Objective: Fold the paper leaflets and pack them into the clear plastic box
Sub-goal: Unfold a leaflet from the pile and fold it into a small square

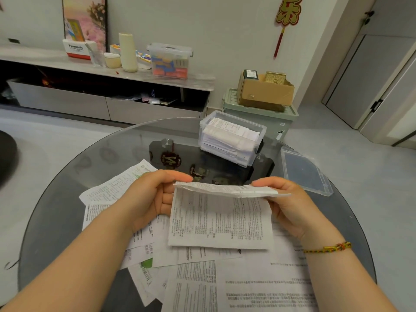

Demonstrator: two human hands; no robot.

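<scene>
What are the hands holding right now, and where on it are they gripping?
Both hands hold one paper leaflet: the left hand pinches the left end of its folded top edge, the right hand the right end.

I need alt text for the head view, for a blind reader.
The left hand and right hand hold a printed leaflet by its folded top edge above a glass table strewn with loose leaflets; a clear plastic box behind holds folded ones.
</scene>
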